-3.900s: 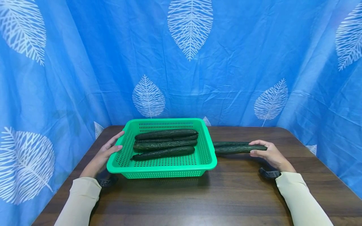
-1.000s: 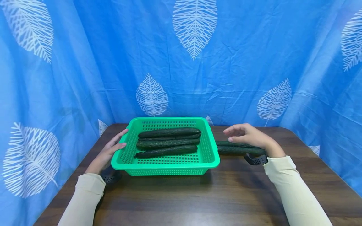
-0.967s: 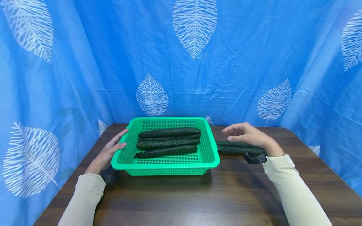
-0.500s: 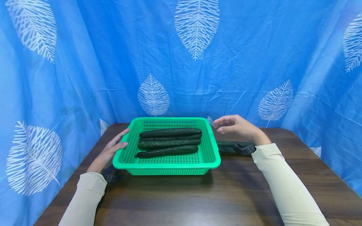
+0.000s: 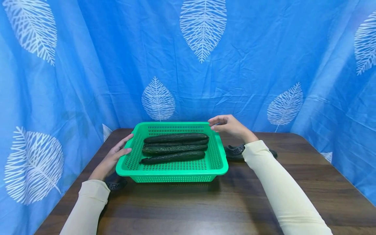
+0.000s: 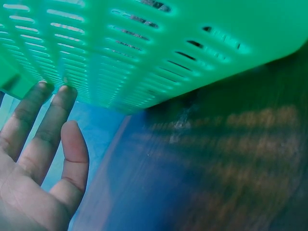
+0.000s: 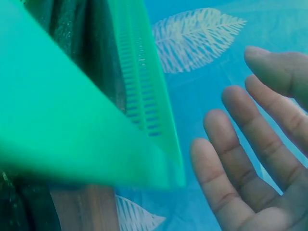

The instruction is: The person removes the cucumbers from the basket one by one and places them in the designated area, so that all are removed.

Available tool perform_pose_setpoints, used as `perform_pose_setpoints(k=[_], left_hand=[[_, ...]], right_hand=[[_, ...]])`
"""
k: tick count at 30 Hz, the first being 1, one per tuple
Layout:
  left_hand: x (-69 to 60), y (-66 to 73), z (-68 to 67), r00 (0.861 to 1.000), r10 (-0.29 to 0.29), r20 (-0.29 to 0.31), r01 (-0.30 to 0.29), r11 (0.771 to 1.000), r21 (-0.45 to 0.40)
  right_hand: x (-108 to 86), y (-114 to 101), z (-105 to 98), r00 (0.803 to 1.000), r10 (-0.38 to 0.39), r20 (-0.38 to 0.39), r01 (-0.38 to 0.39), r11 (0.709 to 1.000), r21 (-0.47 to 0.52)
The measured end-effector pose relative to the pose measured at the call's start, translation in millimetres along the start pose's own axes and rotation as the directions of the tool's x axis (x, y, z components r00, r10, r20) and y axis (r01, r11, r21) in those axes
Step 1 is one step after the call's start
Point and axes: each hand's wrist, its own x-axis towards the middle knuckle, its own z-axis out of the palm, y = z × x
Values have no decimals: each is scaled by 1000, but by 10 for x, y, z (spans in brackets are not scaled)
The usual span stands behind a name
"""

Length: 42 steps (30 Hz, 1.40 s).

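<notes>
A green plastic basket (image 5: 176,173) with slotted walls stands on the table. Several dark green cucumbers (image 5: 174,149) lie side by side in it. My left hand (image 5: 110,160) is at its left rim, fingers nearly straight; in the left wrist view the fingertips (image 6: 66,92) touch the slotted outer wall. My right hand (image 5: 230,125) is at the back right corner, with loosely bent fingers and nothing between them. In the right wrist view a gap shows between those fingers (image 7: 219,130) and the basket corner. More cucumbers (image 5: 274,153) lie right of the basket, mostly behind my right wrist.
The brown wooden table (image 5: 188,209) extends in front of the basket and to its right. A blue curtain (image 5: 235,65) with white leaf prints hangs close behind the table and at both sides.
My right hand has let go of a cucumber on the table, risen, and moved left to the basket's back right corner. The left hand stays at the left rim.
</notes>
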Motion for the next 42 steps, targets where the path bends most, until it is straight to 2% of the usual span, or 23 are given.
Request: perform_pose_setpoints(k=[5, 11, 15, 22, 31, 37, 42], left_hand=[[-13, -8, -8, 1000, 2, 0, -2, 1000, -10], [7, -3, -7, 1000, -6, -14, 6, 998, 62], [11, 1, 8, 1000, -8, -22, 9, 998, 70], [9, -5, 7, 1000, -4, -13, 6, 996, 87], [4, 1, 3, 1000, -4, -15, 4, 998, 57], [5, 4, 11, 1000, 7, -8, -6, 997, 74], [17, -10, 15, 1000, -6, -10, 6, 999, 53]], right_hand=[[147, -28, 116, 1000, -5, -8, 5, 999, -43], [277, -98, 251, 1000, -3, -24, 1, 998, -68], [366, -122, 350, 999, 4, -43, -8, 995, -98], [498, -139, 532, 997, 38, -64, -41, 998, -49], [625, -173, 745, 996, 35, -82, -39, 998, -51], [694, -157, 849, 993, 72, -98, -76, 996, -45], [734, -114, 901, 988, 81, -131, -86, 996, -33]])
